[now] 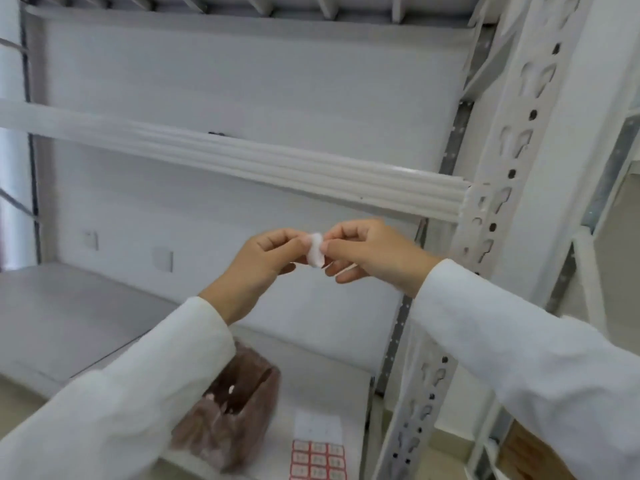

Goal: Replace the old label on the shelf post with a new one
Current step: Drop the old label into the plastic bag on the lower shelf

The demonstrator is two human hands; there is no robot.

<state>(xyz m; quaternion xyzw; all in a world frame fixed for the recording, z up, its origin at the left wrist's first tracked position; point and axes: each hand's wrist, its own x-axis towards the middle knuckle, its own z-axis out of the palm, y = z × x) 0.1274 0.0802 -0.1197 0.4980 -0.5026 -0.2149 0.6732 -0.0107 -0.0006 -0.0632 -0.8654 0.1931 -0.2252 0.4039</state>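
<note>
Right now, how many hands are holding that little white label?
2. The left hand pinches the white label from its left side, the right hand from its right, both in front of the shelf.

Bright even light, soft blur (edges bowed), faint shadows.

Both hands [346,252] pinching, apparently, white label [316,250]

White shelf [322,368] carries a brown bag [239,410] and label sheet [318,452]
</note>
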